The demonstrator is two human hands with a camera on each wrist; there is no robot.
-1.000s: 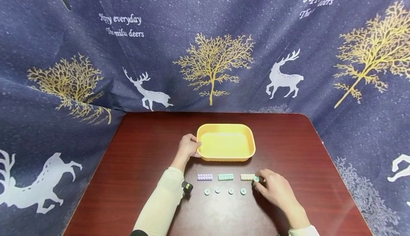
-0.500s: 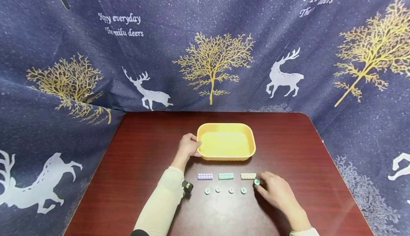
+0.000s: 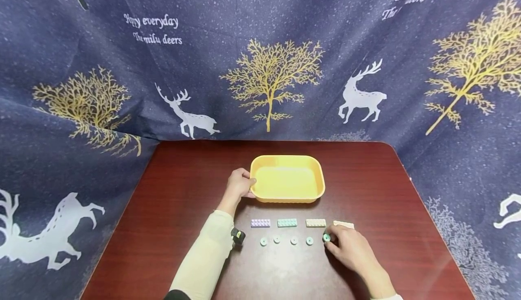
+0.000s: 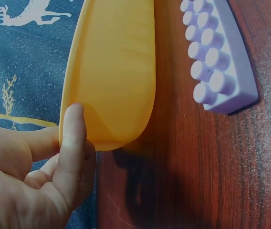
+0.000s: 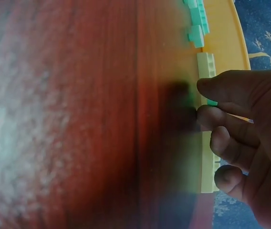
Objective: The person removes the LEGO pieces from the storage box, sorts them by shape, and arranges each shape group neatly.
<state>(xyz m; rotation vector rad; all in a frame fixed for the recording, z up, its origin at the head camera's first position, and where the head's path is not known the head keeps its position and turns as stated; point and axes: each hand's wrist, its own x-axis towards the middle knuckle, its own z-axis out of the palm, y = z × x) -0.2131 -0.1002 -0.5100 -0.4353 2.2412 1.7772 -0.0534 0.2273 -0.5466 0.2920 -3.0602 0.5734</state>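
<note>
My left hand [image 3: 240,184] grips the left end of a yellow plastic basin [image 3: 286,200], its thumb inside the rim. The left wrist view shows the fingers at the basin [image 4: 119,76] corner. Between thumb and fingertip, my right hand [image 3: 348,245] pinches a small round teal piece with a centre hole [image 3: 327,237], close over the table. It lines up with a row of similar discs [image 3: 309,240]. In the right wrist view the right hand [image 5: 245,114] mostly hides the teal piece [image 5: 212,102]. Just beyond the hand lies a cream toy brick [image 3: 343,224], partly covered.
A purple brick [image 3: 260,223], a teal brick [image 3: 287,223] and another cream brick [image 3: 315,223] form a row in front of the basin. Several discs lie nearer the person. The dark red table [image 3: 191,169] meets a blue patterned curtain [image 3: 268,64] at the back.
My right hand has brought the teal disc from beside the third brick down toward the person, into line with the other discs. The rightmost cream brick has come into sight. The left hand stays put.
</note>
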